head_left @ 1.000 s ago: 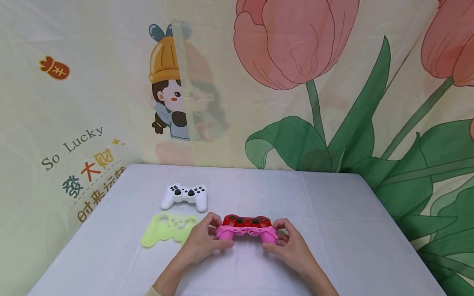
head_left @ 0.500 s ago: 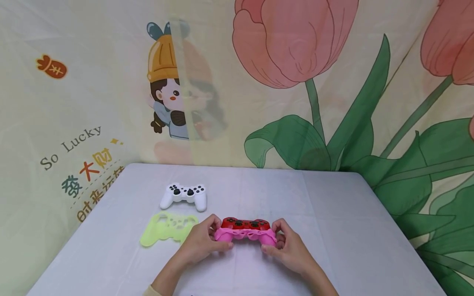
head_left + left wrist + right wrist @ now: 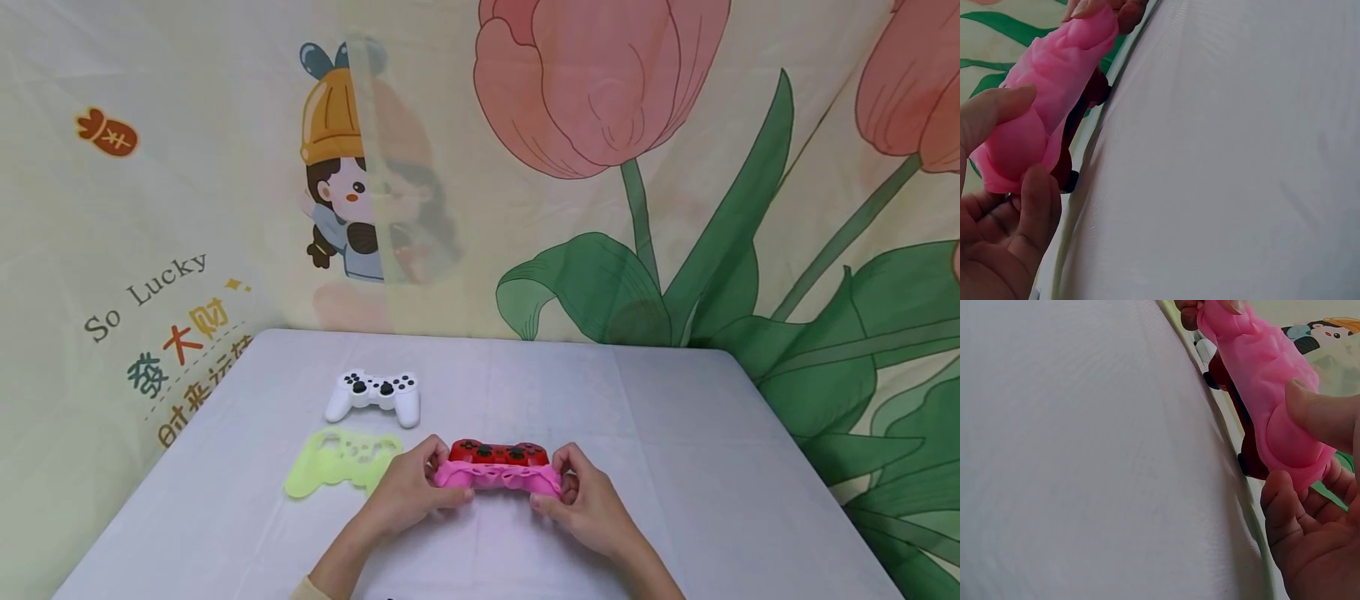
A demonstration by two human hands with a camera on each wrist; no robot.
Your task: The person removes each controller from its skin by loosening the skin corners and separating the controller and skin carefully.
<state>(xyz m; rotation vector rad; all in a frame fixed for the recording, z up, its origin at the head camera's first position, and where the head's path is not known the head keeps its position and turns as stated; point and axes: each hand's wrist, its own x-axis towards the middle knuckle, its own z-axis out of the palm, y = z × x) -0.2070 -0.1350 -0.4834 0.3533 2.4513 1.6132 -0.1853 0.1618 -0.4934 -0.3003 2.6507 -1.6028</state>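
A red game controller [image 3: 498,452] with dark buttons and sticks sits partly inside a pink silicone sleeve [image 3: 498,477]. The sleeve covers both grips and bunches in folds along the front, while the red top stays bare. My left hand [image 3: 412,487] pinches the sleeve's left end between thumb and curled fingers. At the other end my right hand [image 3: 588,500] grips it the same way. In the left wrist view, the thumb presses on the rounded pink grip [image 3: 1016,144]. The right wrist view shows the other thumb on its pink grip [image 3: 1294,434].
A white game controller [image 3: 375,397] lies at the back left of the white-covered table [image 3: 675,467]. In front of it a flat light-green controller sleeve [image 3: 341,463] lies close by the left hand. A printed curtain [image 3: 450,167] hangs behind the table.
Both hands keep their hold on the sleeve's ends. The pink front edge has stretched and bunched slightly differently, and the controller has tilted a little.
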